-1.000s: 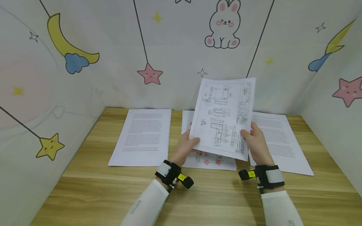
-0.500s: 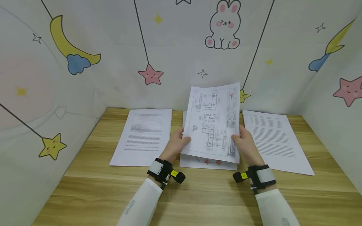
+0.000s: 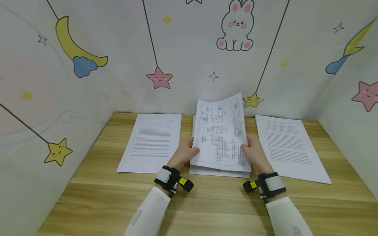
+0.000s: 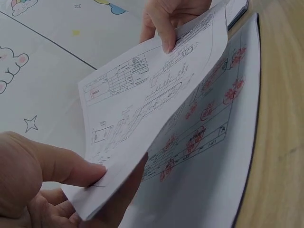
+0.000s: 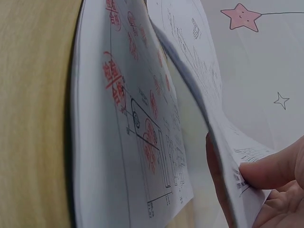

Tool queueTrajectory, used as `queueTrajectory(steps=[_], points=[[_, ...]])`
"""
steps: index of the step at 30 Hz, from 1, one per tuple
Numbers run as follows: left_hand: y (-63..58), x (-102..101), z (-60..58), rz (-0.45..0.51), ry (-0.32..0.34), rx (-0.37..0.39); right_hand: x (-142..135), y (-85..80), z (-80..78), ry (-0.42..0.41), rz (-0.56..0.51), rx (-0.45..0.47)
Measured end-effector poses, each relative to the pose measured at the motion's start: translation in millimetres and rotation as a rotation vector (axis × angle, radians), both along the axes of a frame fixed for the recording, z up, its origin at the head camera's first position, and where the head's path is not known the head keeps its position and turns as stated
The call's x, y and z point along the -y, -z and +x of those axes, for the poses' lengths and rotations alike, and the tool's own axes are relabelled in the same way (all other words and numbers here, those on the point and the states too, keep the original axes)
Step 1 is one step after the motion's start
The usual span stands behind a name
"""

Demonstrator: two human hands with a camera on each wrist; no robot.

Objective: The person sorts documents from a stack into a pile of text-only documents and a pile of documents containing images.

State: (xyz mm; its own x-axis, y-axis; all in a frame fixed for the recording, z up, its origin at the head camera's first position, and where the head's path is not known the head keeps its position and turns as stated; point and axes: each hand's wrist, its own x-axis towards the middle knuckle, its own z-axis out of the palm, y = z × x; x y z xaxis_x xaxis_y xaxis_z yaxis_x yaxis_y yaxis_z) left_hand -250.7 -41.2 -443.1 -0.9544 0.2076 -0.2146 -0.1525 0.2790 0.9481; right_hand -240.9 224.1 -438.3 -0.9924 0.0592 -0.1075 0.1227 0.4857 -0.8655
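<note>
A sheaf of technical drawing sheets is held between both hands, tilted with its far edge raised. My left hand pinches its left edge, thumb on top and fingers beneath. On the opposite edge my right hand pinches it the same way. Below lies a lower paper stack on the table, its top drawing marked with red stamps, as the left wrist view shows on the stamped sheet. In the right wrist view a gap separates the held sheets from the stamped stack.
To the left lies a stack of printed text pages; another text stack lies to the right, slightly angled. The wooden table ends at a white wall cloth with cartoon figures.
Both hands have brought the drawing sheets left and down, closer over the stamped stack. The sheets now cover most of it, and the right text stack shows fully.
</note>
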Motion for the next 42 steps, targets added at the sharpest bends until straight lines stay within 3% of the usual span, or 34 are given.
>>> queueTrajectory(steps=[7,14,23,42], points=[[1.4,6,1.4,-0.064,0.077,0.018,3,2.7,0.7,-0.008,0.068,0.05],[-1.0,10,3.7,-0.126,0.111,-0.006,5,8.7,-1.5,-0.017,0.126,0.006],[-0.4,12,5.8,-0.211,0.099,-0.009,6,12.1,2.0,-0.034,0.352,-0.08],[-0.9,12,9.9,-0.342,0.095,-0.056,6,6.1,1.8,-0.089,0.468,-0.038]])
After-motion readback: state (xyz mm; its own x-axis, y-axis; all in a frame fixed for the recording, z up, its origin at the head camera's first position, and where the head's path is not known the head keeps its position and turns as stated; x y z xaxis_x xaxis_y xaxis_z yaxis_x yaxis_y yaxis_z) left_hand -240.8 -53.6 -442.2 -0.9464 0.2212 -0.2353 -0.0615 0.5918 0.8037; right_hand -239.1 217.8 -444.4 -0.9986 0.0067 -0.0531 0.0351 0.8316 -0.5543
